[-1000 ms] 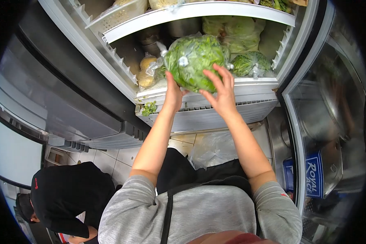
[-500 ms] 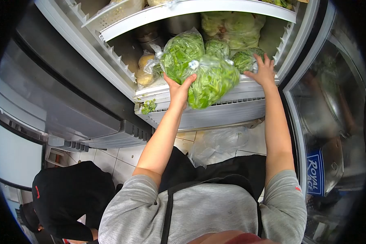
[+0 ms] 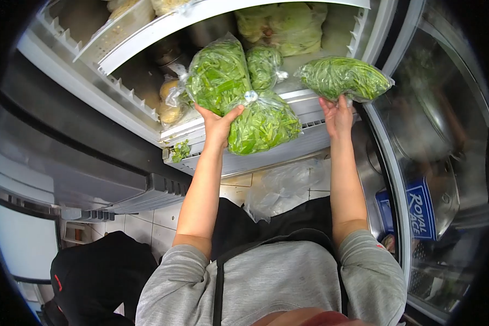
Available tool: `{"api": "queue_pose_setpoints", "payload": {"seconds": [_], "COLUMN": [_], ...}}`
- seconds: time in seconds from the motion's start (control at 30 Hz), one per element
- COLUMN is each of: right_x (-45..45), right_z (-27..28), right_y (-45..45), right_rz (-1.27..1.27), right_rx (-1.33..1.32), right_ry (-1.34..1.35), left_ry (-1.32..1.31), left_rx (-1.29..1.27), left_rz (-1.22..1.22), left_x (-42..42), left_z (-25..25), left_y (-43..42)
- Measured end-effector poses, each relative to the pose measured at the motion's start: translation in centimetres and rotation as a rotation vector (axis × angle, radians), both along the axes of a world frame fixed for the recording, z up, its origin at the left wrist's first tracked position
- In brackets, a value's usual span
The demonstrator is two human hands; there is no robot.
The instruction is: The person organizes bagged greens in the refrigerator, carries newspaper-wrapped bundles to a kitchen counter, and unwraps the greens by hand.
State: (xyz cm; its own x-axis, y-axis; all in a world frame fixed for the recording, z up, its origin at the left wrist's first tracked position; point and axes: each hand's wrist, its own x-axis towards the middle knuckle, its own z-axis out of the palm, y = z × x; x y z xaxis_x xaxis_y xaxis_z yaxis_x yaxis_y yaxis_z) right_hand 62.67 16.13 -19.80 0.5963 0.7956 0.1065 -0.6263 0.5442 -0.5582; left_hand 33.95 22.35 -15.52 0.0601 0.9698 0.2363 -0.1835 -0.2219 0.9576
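Observation:
My left hand [image 3: 218, 126] is closed on a clear knotted bag of cut leafy greens [image 3: 263, 127], held at the front edge of the fridge's bottom compartment. Just behind it a larger bag of greens [image 3: 217, 73] leans up, close to my fingers. My right hand [image 3: 338, 115] grips a longer bag of green vegetables [image 3: 342, 76] from below, lifted out to the right near the fridge's side wall. Part of my right fingers is hidden by the bag. A small bag of greens [image 3: 263, 66] sits between the two hands, farther in.
Farther back lies a big bag of pale leafy vegetables [image 3: 282, 27], with bagged yellowish items [image 3: 170, 103] at the left. A white shelf edge [image 3: 223, 22] crosses above. The glass door [image 3: 434, 108] stands open at right. A plastic bag [image 3: 282, 185] lies on the floor; another person [image 3: 100, 277] bends at lower left.
My right hand has taken hold of the long bag of greens and raised it out to the right. The left-hand bag has shifted slightly left and down in view.

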Motion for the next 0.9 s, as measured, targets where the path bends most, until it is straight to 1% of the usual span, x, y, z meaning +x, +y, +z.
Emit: {"api": "queue_pose_setpoints", "payload": {"seconds": [0.03, 0.07, 0.13, 0.2, 0.3, 0.47, 0.53, 0.57, 0.63, 0.67, 0.73, 0.77, 0.8, 0.87, 0.9], "right_x": [0.5, 0.9, 1.2, 1.1, 0.8, 0.0, -1.3, -1.0, -0.3, 0.0, 0.2, 0.5, 0.7, 0.9, 1.0], "right_z": [-0.6, -1.2, -1.4, -1.6, -1.4, -1.5, 0.0, 0.4, 1.9, 2.9, 5.7, 5.4, 4.6, 2.1, 1.6], "right_y": [0.1, 0.0, -0.2, -0.5, -0.9, -1.5, -2.1, -2.0, -1.5, -1.6, -1.7, -0.9, -0.3, 1.0, 1.0], "right_rz": [0.089, 0.078, 0.084, 0.088, 0.093, 0.104, -0.122, -0.120, -0.565, -0.567, -1.086, -0.998, -1.001, -0.986, -0.940], "right_rx": [0.047, 0.044, 0.017, 0.000, -0.045, -0.107, -0.169, -0.168, -0.170, -0.173, -0.230, -0.231, -0.233, -0.362, -0.395], "right_ry": [0.034, 0.033, 0.036, 0.033, 0.031, 0.027, -0.147, -0.146, -0.598, -0.598, -1.350, -1.356, -1.359, -1.580, -1.564], "left_ry": [-0.003, -0.007, -0.009, 0.059, 0.062, 0.028, 0.024, 0.030, 0.036, 0.014, -0.006, 0.013, 0.031, 0.026, 0.023], "left_rx": [-0.028, -0.054, -0.067, 0.103, 0.151, 0.098, 0.096, 0.088, 0.080, 0.078, 0.073, 0.082, 0.092, 0.096, 0.100], "left_rz": [0.010, 0.022, 0.058, 0.097, 0.098, 0.083, 0.084, 0.087, 0.091, 0.070, 0.043, 0.055, 0.066, 0.067, 0.072], "left_x": [0.1, 0.2, 0.3, 0.2, 0.5, 0.7, 0.7, 0.7, 0.7, 0.7, 0.6, 0.4, 0.4, 0.5, 0.5], "left_z": [0.7, 1.1, -0.3, -1.1, -1.2, -0.6, -0.6, -0.6, -0.6, -0.6, -0.8, -1.2, -1.4, -1.2, -1.1], "left_y": [-0.5, -0.7, 0.1, 0.6, 0.6, 0.4, 0.5, 0.5, 0.7, 0.7, 1.0, 1.3, 1.5, 1.2, 1.2]}}
